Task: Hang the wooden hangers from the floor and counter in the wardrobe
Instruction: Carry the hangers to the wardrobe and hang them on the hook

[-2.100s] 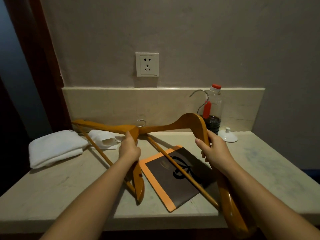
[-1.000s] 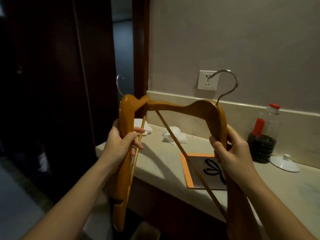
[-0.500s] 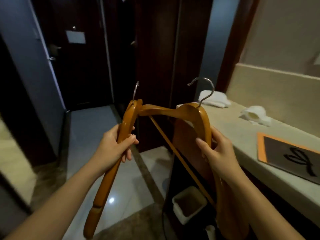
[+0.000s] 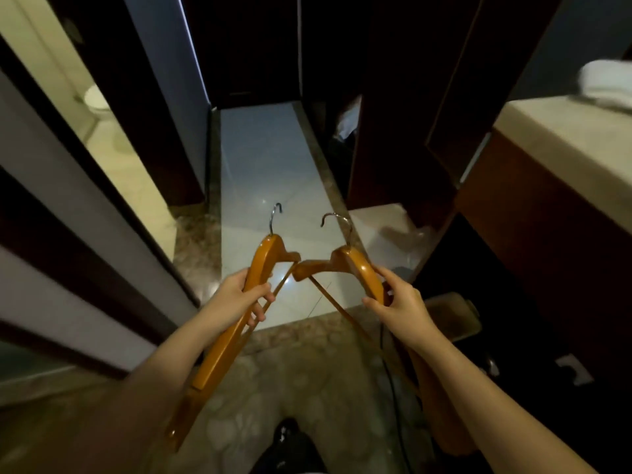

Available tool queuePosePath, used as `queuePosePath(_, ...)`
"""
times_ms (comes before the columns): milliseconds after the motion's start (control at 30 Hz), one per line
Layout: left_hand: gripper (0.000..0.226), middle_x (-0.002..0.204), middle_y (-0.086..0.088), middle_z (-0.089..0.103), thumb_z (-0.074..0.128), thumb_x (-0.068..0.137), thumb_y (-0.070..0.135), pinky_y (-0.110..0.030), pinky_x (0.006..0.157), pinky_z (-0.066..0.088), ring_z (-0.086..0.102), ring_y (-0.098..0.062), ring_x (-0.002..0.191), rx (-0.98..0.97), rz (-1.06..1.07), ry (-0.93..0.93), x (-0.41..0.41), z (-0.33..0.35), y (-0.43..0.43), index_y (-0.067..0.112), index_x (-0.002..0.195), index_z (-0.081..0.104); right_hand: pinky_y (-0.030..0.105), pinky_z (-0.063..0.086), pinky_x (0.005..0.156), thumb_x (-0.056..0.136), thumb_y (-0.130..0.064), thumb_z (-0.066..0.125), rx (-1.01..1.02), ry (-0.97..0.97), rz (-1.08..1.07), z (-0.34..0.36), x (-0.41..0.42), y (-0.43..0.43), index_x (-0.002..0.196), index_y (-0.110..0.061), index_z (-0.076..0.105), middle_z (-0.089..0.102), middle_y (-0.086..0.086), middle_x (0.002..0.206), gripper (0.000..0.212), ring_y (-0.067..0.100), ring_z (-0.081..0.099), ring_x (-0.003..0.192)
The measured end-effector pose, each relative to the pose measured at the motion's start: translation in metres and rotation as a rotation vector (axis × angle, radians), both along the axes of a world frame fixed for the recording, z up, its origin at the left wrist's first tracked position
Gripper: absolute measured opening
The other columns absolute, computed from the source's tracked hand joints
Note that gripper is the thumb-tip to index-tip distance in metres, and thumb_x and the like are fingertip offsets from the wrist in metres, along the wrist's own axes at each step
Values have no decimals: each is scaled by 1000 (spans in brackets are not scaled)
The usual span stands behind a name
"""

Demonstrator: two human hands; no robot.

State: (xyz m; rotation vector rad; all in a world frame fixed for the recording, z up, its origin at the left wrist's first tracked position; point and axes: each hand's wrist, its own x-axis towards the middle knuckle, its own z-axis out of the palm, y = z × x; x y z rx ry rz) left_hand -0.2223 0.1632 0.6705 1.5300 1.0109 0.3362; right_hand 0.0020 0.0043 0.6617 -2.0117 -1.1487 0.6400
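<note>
A glossy orange-brown wooden hanger with a steel hook sits in the left hand, whose fingers curl round its near arm; a second matching wooden hanger is grasped the same way by the right hand; both are held in the air at six o'clock, hooks pointing toward twelve, inner ends so close that I cannot tell whether they touch; as I judge it, this pair is collected but nothing hangs yet; the dark wooden wardrobe stands at one o'clock, its rail lost in shadow, so the carrying and hooking are left to do; no other hanger shows on the pale tiled floor; a pale rectangular bin sits at four o'clock below the beige stone counter, its contents too blurred to make out; a folded white towel lies on that counter at two o'clock.
</note>
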Motion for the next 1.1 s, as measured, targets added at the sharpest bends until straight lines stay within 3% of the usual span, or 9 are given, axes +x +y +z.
queuePosePath(100,13,83,-7,67,52,93,15,-20,43,49,61,-11,47,-130,54,87,-25,-44,16,18,106,56,34,54,87,83,-25,66,-143,18,29,-34,-17,28,131,-22,47,64,-6,89,52,7,62,83)
queuePosePath(233,18,81,-8,64,50,94,17,-20,47,48,59,-14,56,-285,90,272,-66,-104,25,6,106,58,41,51,94,84,-23,64,-307,27,64,-70,-33,55,130,-22,49,66,1,105,48,18,63,99)
queuePosePath(400,11,83,-8,63,50,94,18,-20,48,45,59,-13,59,-355,116,386,-110,-145,17,16,102,57,47,52,88,83,-30,63,-561,6,98,-112,-32,67,128,-33,49,67,1,101,47,26,64,98)
queuePosePath(500,9,73,-6,58,47,95,14,-19,47,44,56,-12,55,-456,151,419,-122,-159,16,15,94,56,45,51,89,83,-30,63,-669,39,79,-128,-27,65,126,-29,51,66,4,104,45,28,62,100)
queuePosePath(600,11,73,-7,56,46,96,14,-25,56,43,54,-15,60,-546,224,466,-127,-174,19,11,91,55,43,49,91,84,-28,63,-754,67,43,-141,-16,58,128,-25,51,65,7,109,46,29,61,105)
queuePosePath(733,21,84,-10,60,49,95,20,-28,60,46,58,-21,72,-570,273,585,-119,-192,29,5,109,54,42,50,89,86,-33,58,-900,106,-33,-154,12,50,127,-26,51,63,8,109,42,29,60,100)
queuePosePath(933,28,89,-8,61,50,94,16,-27,58,45,61,-22,76,-510,149,690,-67,-200,80,6,121,50,41,51,85,85,-32,56,-992,165,-134,-162,67,76,111,-29,58,63,5,97,26,24,60,91)
queuePosePath(1100,24,80,-6,59,50,94,13,-23,55,43,58,-18,67,-496,119,679,-2,-193,141,2,115,53,40,49,86,83,-32,58,-963,186,-135,-164,123,135,88,-35,55,64,4,96,6,25,59,90)
